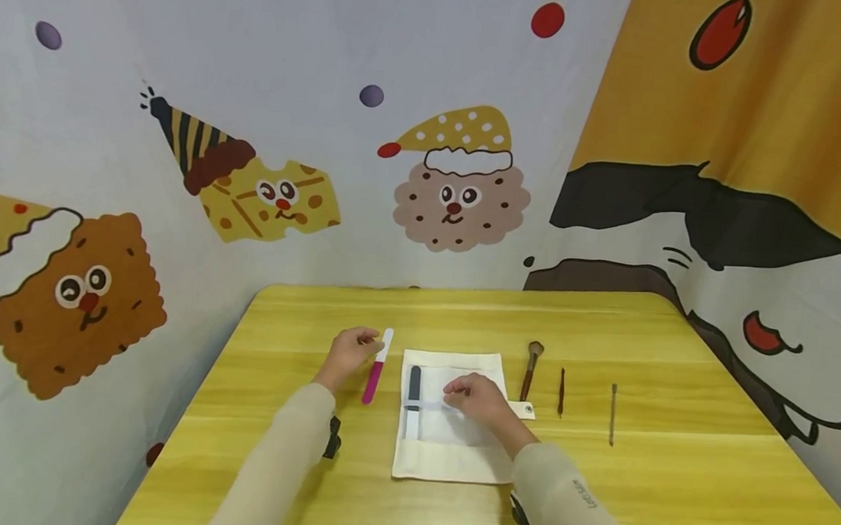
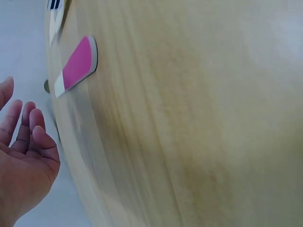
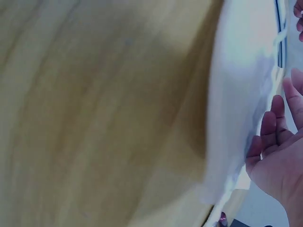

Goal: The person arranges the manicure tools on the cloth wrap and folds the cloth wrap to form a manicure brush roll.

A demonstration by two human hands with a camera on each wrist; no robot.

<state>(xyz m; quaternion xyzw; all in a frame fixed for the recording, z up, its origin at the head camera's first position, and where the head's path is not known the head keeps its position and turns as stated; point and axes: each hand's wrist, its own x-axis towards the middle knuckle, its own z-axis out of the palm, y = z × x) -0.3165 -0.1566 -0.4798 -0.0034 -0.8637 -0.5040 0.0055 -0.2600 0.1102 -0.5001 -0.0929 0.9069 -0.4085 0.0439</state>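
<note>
My left hand (image 1: 349, 357) is beside a pink and white nail file (image 1: 376, 374) that lies on the table left of a cream fabric roll-up pouch (image 1: 447, 463). Its fingertips reach the file's white end in the head view. The left wrist view shows the fingers loosely bent, with the nail file (image 2: 79, 64) lying apart from them. Over the pouch's middle is my right hand (image 1: 481, 398), fingers relaxed and holding nothing. A black and white nail file (image 1: 414, 384) is tucked under the pouch's elastic band at its left side.
To the right of the pouch lie a makeup brush (image 1: 531, 369), a short dark slender tool (image 1: 561, 392) and a thin metal tool (image 1: 613, 416). The pouch's snap tab (image 1: 525, 410) sticks out to the right. A printed cloth (image 1: 328, 117) hangs behind the yellow wooden table (image 1: 700, 478).
</note>
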